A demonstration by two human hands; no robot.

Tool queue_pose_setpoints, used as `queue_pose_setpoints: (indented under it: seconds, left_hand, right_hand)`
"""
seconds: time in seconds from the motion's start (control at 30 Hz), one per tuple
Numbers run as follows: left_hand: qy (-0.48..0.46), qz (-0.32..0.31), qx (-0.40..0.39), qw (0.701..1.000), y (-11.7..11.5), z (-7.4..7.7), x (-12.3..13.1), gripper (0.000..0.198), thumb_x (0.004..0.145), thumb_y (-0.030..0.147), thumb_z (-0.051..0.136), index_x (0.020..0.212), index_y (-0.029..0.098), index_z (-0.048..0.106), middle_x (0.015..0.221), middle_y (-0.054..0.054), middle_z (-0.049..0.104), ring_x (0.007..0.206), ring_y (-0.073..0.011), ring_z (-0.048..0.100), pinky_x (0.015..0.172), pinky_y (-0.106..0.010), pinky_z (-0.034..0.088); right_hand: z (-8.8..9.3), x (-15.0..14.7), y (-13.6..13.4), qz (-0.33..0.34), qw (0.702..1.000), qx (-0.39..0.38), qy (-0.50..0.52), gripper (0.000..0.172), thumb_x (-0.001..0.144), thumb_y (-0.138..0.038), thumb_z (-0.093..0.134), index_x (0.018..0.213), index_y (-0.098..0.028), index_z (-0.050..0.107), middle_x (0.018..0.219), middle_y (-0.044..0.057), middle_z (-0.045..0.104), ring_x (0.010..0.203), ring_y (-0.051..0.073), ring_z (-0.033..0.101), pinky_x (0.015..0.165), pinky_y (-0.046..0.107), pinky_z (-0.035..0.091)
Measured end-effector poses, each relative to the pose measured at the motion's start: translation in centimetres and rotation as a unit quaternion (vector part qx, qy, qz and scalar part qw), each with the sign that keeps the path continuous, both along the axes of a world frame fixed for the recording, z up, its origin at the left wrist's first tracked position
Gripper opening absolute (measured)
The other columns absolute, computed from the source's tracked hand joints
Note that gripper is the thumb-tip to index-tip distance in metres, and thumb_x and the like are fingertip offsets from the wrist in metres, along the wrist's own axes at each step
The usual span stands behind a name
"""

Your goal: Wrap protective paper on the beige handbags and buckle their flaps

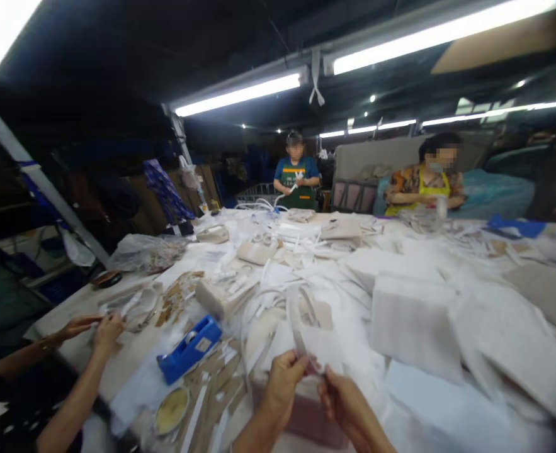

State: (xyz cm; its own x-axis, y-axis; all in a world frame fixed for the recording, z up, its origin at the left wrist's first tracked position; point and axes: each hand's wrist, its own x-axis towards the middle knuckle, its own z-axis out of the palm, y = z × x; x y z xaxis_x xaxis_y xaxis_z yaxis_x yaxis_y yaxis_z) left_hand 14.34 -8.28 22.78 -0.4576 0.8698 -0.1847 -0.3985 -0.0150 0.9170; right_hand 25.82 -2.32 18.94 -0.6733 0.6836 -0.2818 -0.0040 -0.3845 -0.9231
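My left hand [283, 385] and my right hand [341, 396] are raised close together over the near edge of the table. Both pinch the lower end of a thin pale strip [295, 321] that curves upward between them. The fingers of each hand are closed on it. Under my hands lies a pinkish block [308, 418]. A blue tape dispenser [190, 348] sits to the left of my left hand, and a round dish of yellowish paste [172, 410] lies near the table's front edge.
The long table [131, 355] is covered with white strips, beige pieces and stacks of white foam pads [414, 321]. Another person's hands [96, 327] work at the left edge. Two more people sit at the far side [296, 179] [426, 182].
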Motion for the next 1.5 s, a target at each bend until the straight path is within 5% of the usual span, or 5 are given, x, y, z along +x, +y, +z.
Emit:
queue_pose_setpoints:
  seconds: [0.2, 0.57, 0.8, 1.2, 1.5]
  left_hand:
    - [-0.051, -0.031, -0.014, 0.998, -0.9, 1.3, -0.3, 0.026, 0.066, 0.031, 0.076, 0.08, 0.011, 0.071, 0.068, -0.008, 0.068, 0.064, -0.0169, 0.062, 0.068, -0.029, 0.048]
    - [-0.097, -0.055, -0.035, 0.993, -1.3, 1.0, -0.9, 0.039, 0.071, 0.033, 0.072, 0.106, 0.015, 0.067, 0.094, -0.009, 0.069, 0.068, -0.0144, 0.063, 0.065, -0.028, 0.051]
    - [-0.136, -0.116, -0.038, 0.983, -1.2, 1.2, -0.6, 0.036, 0.075, 0.033, 0.068, 0.104, 0.012, 0.067, 0.084, -0.009, 0.068, 0.063, -0.0139, 0.06, 0.062, -0.027, 0.049]
    - [-0.045, -0.012, -0.013, 0.999, -0.9, -0.7, 2.2, 0.043, 0.064, 0.021, 0.077, 0.105, 0.015, 0.066, 0.087, -0.005, 0.07, 0.074, -0.0139, 0.062, 0.07, -0.025, 0.049]
    - [-0.053, -0.024, -0.006, 0.998, -1.3, -1.9, 3.6, 0.058, 0.066, 0.015, 0.074, 0.121, 0.021, 0.057, 0.11, -0.006, 0.067, 0.106, -0.0194, 0.058, 0.094, -0.03, 0.043]
  right_hand:
    - [0.6, 0.3, 1.7, -0.063, 0.994, -0.083, -0.013, 0.028, 0.07, -0.038, 0.059, 0.082, -0.013, 0.057, 0.048, -0.002, 0.055, 0.034, 0.007, 0.041, 0.035, 0.019, 0.031]
    - [3.0, 1.2, 1.0, -0.008, 0.899, 0.407, -0.161, 0.026, 0.084, -0.026, 0.047, 0.092, -0.022, 0.071, 0.059, 0.001, 0.064, 0.051, 0.012, 0.053, 0.055, 0.022, 0.037]
    - [3.0, 1.7, 0.8, 0.017, 0.848, 0.503, -0.168, 0.032, 0.085, -0.017, 0.043, 0.106, -0.023, 0.065, 0.08, 0.005, 0.068, 0.071, 0.016, 0.059, 0.067, 0.024, 0.04]
    - [3.4, 1.5, -1.8, -0.124, 0.976, 0.155, -0.093, 0.033, 0.078, -0.045, 0.058, 0.061, -0.017, 0.061, 0.064, 0.0, 0.056, 0.066, 0.014, 0.05, 0.064, 0.027, 0.037]
    - [1.7, -0.3, -1.6, -0.185, 0.981, -0.051, 0.041, 0.032, 0.063, -0.044, 0.072, 0.07, -0.013, 0.064, 0.066, 0.002, 0.059, 0.062, 0.013, 0.049, 0.06, 0.026, 0.037]
